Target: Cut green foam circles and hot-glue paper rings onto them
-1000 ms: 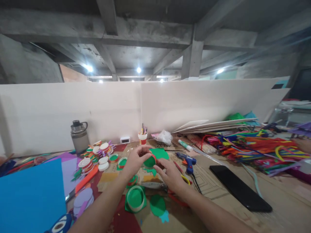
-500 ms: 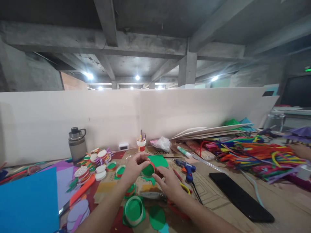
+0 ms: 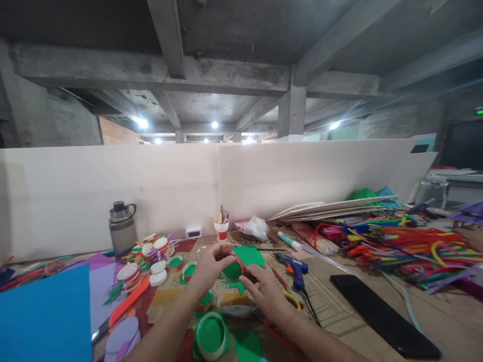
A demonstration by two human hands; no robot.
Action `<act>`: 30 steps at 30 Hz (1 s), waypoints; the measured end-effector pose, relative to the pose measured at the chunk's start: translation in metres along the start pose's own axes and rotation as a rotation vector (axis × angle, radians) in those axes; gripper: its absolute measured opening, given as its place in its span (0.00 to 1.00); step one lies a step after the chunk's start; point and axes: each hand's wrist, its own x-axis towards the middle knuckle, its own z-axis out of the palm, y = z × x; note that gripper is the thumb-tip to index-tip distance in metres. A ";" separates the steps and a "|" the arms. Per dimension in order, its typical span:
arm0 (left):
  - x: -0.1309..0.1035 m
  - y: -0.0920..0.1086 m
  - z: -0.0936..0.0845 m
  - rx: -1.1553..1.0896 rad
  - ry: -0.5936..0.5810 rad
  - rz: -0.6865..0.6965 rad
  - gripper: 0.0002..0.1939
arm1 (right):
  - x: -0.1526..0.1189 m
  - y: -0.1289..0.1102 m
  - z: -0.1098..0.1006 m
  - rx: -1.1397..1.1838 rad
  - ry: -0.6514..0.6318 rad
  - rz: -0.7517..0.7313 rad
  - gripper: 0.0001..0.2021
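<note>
Between my two hands is a small round green piece with a red rim [image 3: 233, 270], tilted so its green face shows. My left hand [image 3: 216, 262] pinches its left and upper edge. Fingers of my right hand [image 3: 264, 289] close on its right edge. Just beneath lie green scraps [image 3: 237, 287], and a green sheet [image 3: 249, 255] is behind. Nearer me stands a larger pale ring with a green base [image 3: 210, 336], beside a flat green disc [image 3: 248, 346]. More small green-bottomed rings [image 3: 189, 271] sit left of my left hand.
A blue glue gun [image 3: 298, 271] with its cord, a glue stick tube [image 3: 290, 240] and a black phone [image 3: 383, 314] lie to the right. Colourful pipe cleaners [image 3: 407, 246] heap beyond. At left are a bottle [image 3: 123, 230], a blue sheet [image 3: 45, 314] and an orange-handled knife [image 3: 128, 300].
The view has shifted slightly, so everything sits a little lower and to the right. Both hands keep hold of the round piece, with barely any movement.
</note>
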 end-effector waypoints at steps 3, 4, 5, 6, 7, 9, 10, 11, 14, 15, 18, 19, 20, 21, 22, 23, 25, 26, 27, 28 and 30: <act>0.000 -0.002 -0.001 0.000 0.000 -0.001 0.16 | 0.000 0.000 0.000 0.024 -0.001 0.018 0.10; 0.000 -0.002 -0.001 0.000 0.000 0.000 0.16 | 0.000 0.000 0.000 0.031 0.003 0.024 0.10; 0.000 -0.002 -0.001 0.001 0.001 0.000 0.16 | 0.000 0.000 0.001 0.039 0.007 0.030 0.10; 0.000 -0.002 -0.002 0.001 0.001 0.001 0.16 | 0.001 0.001 0.001 0.048 0.009 0.034 0.10; 0.000 -0.003 -0.002 0.003 0.001 0.001 0.16 | 0.001 0.001 0.001 0.055 0.009 0.040 0.10; 0.000 -0.003 -0.002 0.009 0.003 0.000 0.16 | 0.001 0.001 0.001 0.065 0.006 0.049 0.11; 0.000 -0.003 -0.002 0.014 0.006 -0.003 0.16 | 0.001 0.000 0.001 0.070 0.007 0.053 0.12; 0.000 -0.003 -0.002 0.019 0.008 -0.007 0.16 | 0.001 0.000 0.001 0.076 0.008 0.057 0.12; 0.000 -0.003 -0.002 0.023 0.003 -0.011 0.16 | 0.001 -0.001 0.000 0.102 0.016 0.064 0.13; 0.000 -0.002 -0.002 0.021 -0.002 -0.011 0.17 | 0.001 -0.001 0.000 0.112 0.017 0.066 0.13; 0.000 0.000 -0.001 0.025 0.001 -0.009 0.17 | 0.001 0.000 0.001 0.150 0.016 0.078 0.13; 0.000 0.001 -0.001 0.027 0.008 -0.010 0.17 | 0.001 0.001 0.002 0.168 0.013 0.085 0.13; 0.000 0.001 -0.001 0.028 0.015 -0.014 0.17 | 0.001 0.002 0.003 0.187 0.008 0.094 0.13; 0.000 0.002 -0.001 0.028 0.019 -0.021 0.17 | 0.001 0.003 0.004 0.208 0.002 0.105 0.12; 0.000 0.002 0.000 0.028 0.020 -0.030 0.18 | 0.001 0.004 0.004 0.231 -0.005 0.118 0.12; 0.000 0.002 0.000 0.030 0.019 -0.040 0.18 | 0.001 0.005 0.005 0.253 -0.011 0.133 0.11; -0.001 0.002 0.001 0.040 0.012 -0.051 0.19 | 0.001 0.006 0.004 0.297 -0.022 0.165 0.10; -0.001 0.002 0.002 0.053 0.017 -0.052 0.20 | 0.001 0.005 0.004 0.302 -0.029 0.180 0.10; -0.001 0.003 0.003 0.060 0.022 -0.048 0.21 | 0.001 0.005 0.002 0.306 -0.035 0.197 0.10; -0.001 0.003 0.003 0.069 0.029 -0.045 0.21 | 0.002 0.004 0.001 0.307 -0.054 0.216 0.10; 0.001 0.004 0.003 0.093 0.035 -0.044 0.20 | 0.002 0.002 -0.003 0.305 -0.077 0.250 0.10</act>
